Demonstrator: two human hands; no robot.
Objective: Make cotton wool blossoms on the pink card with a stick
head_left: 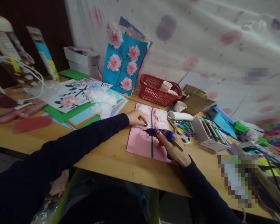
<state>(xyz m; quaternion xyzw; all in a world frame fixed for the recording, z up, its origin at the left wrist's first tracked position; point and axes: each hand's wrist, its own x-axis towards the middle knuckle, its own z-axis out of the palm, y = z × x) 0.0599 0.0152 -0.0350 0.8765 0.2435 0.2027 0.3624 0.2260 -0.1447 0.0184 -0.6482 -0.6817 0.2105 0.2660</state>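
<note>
Red basket (157,92) with paper cups (166,86) inside; before the curtain (200,46), seemingly brown paper bags (196,101)

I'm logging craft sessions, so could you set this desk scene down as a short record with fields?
Left hand: over the pink sheet, fingertips left of the green strip
Right hand: holding the blue glue gun, nozzle toward the left hand
Pink sheet: flat, green strip down it, white tufts on its far part
Behind: red basket with paper cups; blue sheet with pink flowers, upright
Right side: box of markers
</note>
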